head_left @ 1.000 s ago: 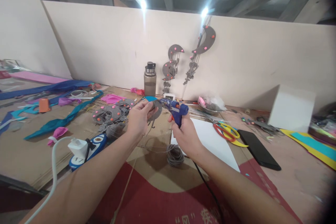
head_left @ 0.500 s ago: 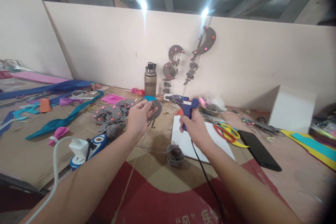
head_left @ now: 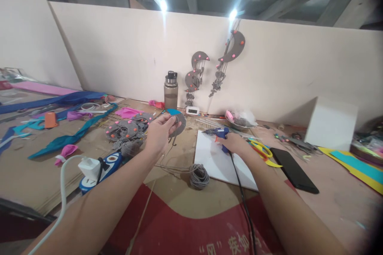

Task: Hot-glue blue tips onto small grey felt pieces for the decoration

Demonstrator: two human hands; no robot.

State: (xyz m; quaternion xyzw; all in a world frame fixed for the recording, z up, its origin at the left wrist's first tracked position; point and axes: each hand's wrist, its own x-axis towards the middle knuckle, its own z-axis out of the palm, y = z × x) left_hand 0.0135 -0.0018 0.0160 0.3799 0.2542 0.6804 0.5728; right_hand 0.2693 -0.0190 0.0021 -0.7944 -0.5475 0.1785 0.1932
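Note:
Between the thumb and fingers of my left hand [head_left: 161, 129] is a grey felt disc [head_left: 180, 124], with grey cord hanging below it. My right hand [head_left: 233, 143] grips a blue hot glue gun [head_left: 220, 132] by its handle, low over a white board [head_left: 209, 159]. Its nozzle points left, and a black cable [head_left: 243, 199] trails toward me. A coil of grey cord [head_left: 199, 176] lies on the cardboard between my forearms, its strand running left toward my left hand. Grey felt pieces with pink and orange dots [head_left: 122, 130] are heaped left of my left hand.
A water bottle [head_left: 171, 91] and a small white digital clock [head_left: 192, 110] stand by the back panel. Yellow-handled scissors [head_left: 263, 149] and a black phone [head_left: 295, 170] lie right. A power strip [head_left: 112, 162] with a white plug sits left. Felt moon hangings [head_left: 235, 48] hang behind.
My right hand has lowered the glue gun from in front of the clock down and right to the white board, uncovering the clock. My left hand keeps the disc in nearly the same place.

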